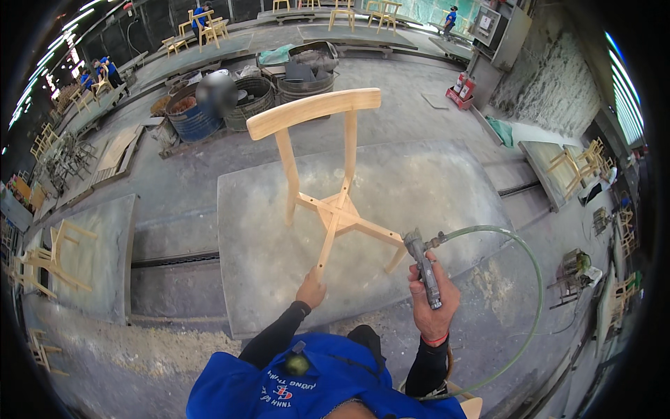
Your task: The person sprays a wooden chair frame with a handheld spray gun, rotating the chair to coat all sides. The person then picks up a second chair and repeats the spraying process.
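A pale wooden chair frame (338,209) without a seat stands upright on a grey platform in front of me. Its curved backrest points away from me. My left hand (311,290) is closed round the near front corner of the frame, at the top of a leg. In my right hand (434,297) is a dark metal air tool (423,271), its body upright in my fingers. The tool's head is close to the chair's right front corner; I cannot tell if they touch. A green hose (536,300) loops from the tool back toward my right side.
The dusty grey platform (433,178) carries the chair. Metal drums (192,115) full of scrap stand beyond it. More chairs (59,255) are on platforms left and right. Red fire extinguishers (463,88) stand in a box at far right. Several people in blue work far off.
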The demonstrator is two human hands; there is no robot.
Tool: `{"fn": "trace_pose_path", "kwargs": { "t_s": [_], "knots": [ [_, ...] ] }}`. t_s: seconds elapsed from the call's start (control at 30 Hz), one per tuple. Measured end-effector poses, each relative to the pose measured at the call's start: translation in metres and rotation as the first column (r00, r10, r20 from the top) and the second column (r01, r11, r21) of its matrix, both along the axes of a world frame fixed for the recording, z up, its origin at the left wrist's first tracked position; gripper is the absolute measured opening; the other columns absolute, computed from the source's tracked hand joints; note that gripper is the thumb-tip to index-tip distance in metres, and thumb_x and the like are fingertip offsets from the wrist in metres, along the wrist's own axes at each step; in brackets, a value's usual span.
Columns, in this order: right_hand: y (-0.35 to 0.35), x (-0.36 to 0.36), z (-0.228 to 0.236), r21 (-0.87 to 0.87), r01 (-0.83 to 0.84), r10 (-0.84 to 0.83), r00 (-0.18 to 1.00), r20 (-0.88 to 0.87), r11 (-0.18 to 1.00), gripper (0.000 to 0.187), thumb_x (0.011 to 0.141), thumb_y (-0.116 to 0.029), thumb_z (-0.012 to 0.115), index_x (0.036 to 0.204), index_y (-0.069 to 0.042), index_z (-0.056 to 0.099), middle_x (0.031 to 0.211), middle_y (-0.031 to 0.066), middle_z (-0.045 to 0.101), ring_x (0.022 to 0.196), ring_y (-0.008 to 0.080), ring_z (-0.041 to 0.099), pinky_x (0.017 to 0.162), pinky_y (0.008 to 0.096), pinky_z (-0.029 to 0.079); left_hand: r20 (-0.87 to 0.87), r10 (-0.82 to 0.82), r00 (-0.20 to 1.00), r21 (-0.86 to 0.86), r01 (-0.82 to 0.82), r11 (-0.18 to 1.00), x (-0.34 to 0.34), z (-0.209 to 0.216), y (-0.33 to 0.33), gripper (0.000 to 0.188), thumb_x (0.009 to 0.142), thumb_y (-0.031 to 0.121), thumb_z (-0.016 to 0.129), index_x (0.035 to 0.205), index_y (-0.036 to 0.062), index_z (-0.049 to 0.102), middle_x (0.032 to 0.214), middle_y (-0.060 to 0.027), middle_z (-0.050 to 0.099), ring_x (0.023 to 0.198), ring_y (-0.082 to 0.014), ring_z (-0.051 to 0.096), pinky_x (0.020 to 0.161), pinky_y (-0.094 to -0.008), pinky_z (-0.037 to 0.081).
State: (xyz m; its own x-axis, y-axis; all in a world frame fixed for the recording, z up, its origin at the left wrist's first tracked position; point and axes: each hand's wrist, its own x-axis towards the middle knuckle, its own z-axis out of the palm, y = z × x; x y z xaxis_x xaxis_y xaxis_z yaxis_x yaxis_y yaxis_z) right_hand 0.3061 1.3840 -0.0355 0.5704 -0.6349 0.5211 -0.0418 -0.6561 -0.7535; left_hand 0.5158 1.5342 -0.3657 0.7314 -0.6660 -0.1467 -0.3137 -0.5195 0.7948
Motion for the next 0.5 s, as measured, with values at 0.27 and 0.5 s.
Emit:
{"fn": "trace_pose_path", "kwargs": {
  "t_s": [0.27,0.5],
  "knots": [
    [-0.005,-0.012,-0.007,0.106,-0.028,0.034,0.998,-0.058,0.994,0.057,0.091,-0.019,0.081,0.139,0.005,0.061,0.102,0.0166,0.077,0.088,0.0200,0.075,0.082,0.0316,0.058,-0.024,0.049,0.999,0.093,-0.047,0.995,-0.005,-0.003,-0.017,0.061,0.091,0.020,0.058,0.148,0.0120,0.039,0.130,-0.0301,0.058,0.109,-0.0521,0.063,0.094,-0.0597,0.051],
    [0.002,0.006,0.033,0.108,-0.213,0.205,0.976,0.079,0.971,0.058,0.090,-0.017,0.083,0.139,0.005,0.060,0.104,0.0160,0.077,0.090,0.0189,0.075,0.080,0.0310,0.058,-0.060,0.092,0.994,0.131,-0.084,0.988,-0.015,0.000,-0.020,0.063,0.089,0.017,0.059,0.148,0.0081,0.038,0.128,-0.0328,0.058,0.115,-0.0521,0.060,0.099,-0.0574,0.050]
  ]
}}
